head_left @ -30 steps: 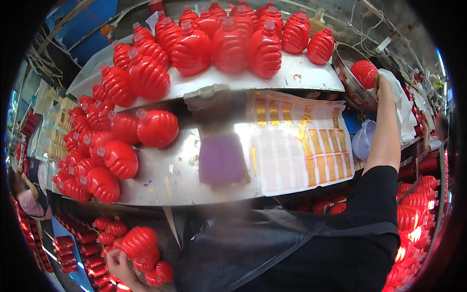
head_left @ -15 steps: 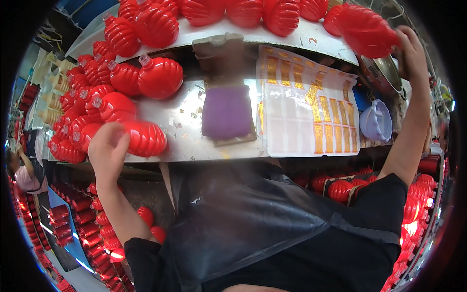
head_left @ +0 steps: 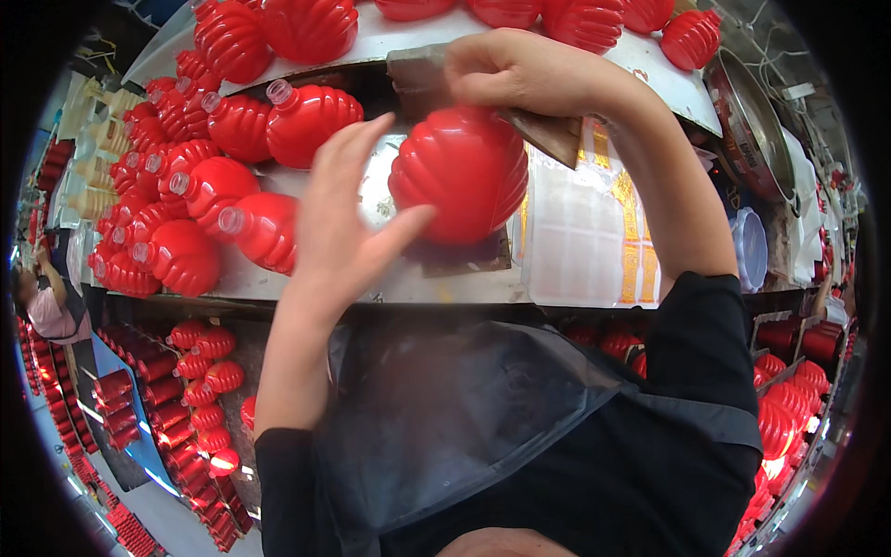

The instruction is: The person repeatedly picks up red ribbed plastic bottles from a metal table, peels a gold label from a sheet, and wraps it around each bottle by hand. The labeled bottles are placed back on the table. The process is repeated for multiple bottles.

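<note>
A red ribbed lantern-shaped bottle [head_left: 461, 174] is held up over the metal workbench [head_left: 390, 278]. My right hand [head_left: 520, 72] grips its top from above. My left hand [head_left: 345, 215] has its fingers spread, the thumb pressing the bottle's left side. Under the bottle a dark pad [head_left: 459, 255] partly shows on the bench. Behind my right hand sits a brown block [head_left: 548, 135].
Several red ribbed bottles [head_left: 200, 200] with clear necks lie piled on the bench's left and along a white shelf [head_left: 390, 37] above. Yellow sticker sheets [head_left: 594, 232] lie on the right, beside a metal bowl [head_left: 752, 121]. More red bottles [head_left: 200, 371] fill the floor below. A person [head_left: 46, 302] stands far left.
My right hand brought a red bottle from the upper right down to the bench's middle. My left hand let go of a bottle on the left pile and moved onto this one.
</note>
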`<state>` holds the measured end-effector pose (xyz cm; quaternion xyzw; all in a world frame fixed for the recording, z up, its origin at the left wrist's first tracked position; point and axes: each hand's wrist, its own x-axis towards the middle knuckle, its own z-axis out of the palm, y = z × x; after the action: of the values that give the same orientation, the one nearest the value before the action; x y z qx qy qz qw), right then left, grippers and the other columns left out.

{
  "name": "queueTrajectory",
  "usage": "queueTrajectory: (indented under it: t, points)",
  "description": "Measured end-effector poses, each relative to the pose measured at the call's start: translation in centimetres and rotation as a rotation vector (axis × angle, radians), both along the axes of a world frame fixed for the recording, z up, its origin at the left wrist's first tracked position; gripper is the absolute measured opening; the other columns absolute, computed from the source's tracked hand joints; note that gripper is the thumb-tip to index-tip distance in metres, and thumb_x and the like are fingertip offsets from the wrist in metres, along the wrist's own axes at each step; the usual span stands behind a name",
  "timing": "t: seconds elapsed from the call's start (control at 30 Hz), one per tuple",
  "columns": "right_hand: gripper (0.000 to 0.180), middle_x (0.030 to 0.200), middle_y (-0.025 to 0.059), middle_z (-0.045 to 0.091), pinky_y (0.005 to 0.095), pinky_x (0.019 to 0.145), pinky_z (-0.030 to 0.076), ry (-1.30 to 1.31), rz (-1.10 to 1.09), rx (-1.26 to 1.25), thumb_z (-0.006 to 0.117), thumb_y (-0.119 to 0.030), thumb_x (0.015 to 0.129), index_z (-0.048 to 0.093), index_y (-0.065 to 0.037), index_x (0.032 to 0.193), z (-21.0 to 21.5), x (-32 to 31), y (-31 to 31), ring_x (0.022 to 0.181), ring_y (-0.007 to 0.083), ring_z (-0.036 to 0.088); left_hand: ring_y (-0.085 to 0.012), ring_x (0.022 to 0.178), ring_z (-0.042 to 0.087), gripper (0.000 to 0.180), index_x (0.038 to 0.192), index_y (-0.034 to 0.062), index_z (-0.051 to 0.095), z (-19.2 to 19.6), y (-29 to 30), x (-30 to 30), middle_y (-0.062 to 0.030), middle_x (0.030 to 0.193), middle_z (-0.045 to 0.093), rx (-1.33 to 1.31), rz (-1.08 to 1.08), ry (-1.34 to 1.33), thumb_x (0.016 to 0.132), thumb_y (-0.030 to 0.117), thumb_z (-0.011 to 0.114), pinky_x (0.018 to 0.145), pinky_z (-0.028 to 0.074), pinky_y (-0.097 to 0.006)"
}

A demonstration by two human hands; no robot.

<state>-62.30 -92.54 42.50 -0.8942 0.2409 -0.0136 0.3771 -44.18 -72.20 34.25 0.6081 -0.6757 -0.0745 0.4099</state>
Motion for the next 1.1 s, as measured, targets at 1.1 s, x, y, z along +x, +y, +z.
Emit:
queueTrajectory:
  t: [1.1]
  points:
    - [0.058, 0.147, 0.0123, 0.061, 0.038, 0.069, 0.06, 0.222, -0.434, -0.553, 0.079, -0.029, 0.088, 0.064, 0.0, 0.136, -16.4, -19.4, 19.4, 0.076, 0.0304, 0.074, -0.0437, 0.15, 0.032, 0.123, 0.161, 0.0059, 0.024, -6.5, -3.6, -2.9, -0.024, 0.163, 0.026, 0.067, 0.003, 0.101, 0.066, 0.028, 0.098, 0.123, 0.033, -0.051]
